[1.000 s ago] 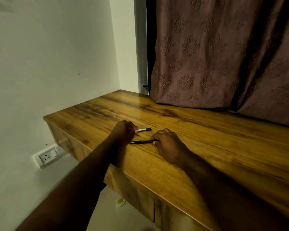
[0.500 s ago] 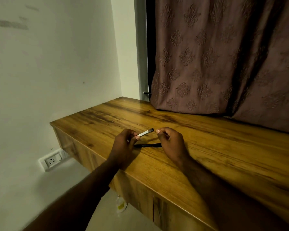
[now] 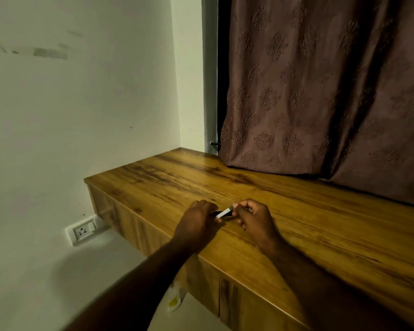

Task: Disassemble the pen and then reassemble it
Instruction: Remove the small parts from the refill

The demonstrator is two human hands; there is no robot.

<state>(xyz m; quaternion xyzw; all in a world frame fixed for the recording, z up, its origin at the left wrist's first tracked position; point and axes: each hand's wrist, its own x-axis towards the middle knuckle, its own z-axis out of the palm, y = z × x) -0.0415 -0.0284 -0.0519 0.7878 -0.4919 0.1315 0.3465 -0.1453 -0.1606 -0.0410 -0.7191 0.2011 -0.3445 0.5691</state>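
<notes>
fingers of the left grip (image 3: pixel 196 222) curl round one end of a pale part (image 3: pixel 224 213). the right grip (image 3: pixel 255 219) pinches its other end between thumb and forefinger, so both close on the same small piece, held near the front edge of the desk (image 3: pixel 320 225). holding it at both ends, i judge, steadies it for lining up with a dark part (image 3: pixel 227 217) that shows just under it. whether either hand also holds that dark part i cannot tell. the pale part is slim, straight and whitish, tilted up toward the right. the dark part is thin, black, mostly hidden. the two look unjoined, so reassembly seems unfinished. behind, a curtain (image 3: pixel 320 91) hangs onto the desk.
</notes>
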